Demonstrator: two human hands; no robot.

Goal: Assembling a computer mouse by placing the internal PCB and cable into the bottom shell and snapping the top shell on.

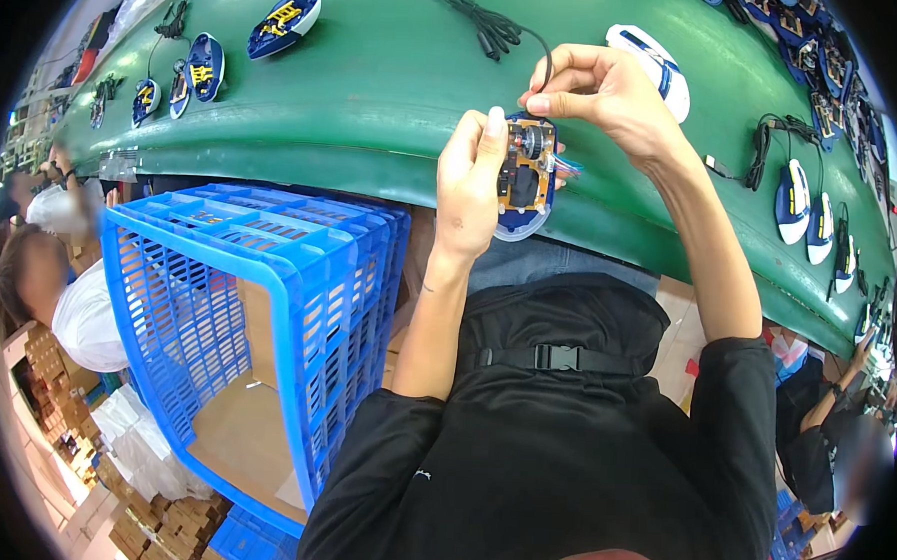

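Near the front edge of the green bench, my left hand [468,186] is closed around an opened computer mouse base [521,223]. Its orange-brown circuit board [526,173] faces up, with a scroll wheel at the far end and thin coloured wires [566,166] at its right side. My right hand [612,97], above the far end of the base, pinches the black cable [549,59]. From there the cable runs back to a tied coil [485,23] lying on the bench. A white and blue mouse shell [658,69] sits just beyond my right hand.
The green bench [376,107] carries blue mouse shells with yellow parts [282,25] on the left. Corded mice [793,200] lie on the right, with a pile of mouse parts [828,81] behind. A blue crate [298,293] stands at my left. People sit on both sides.
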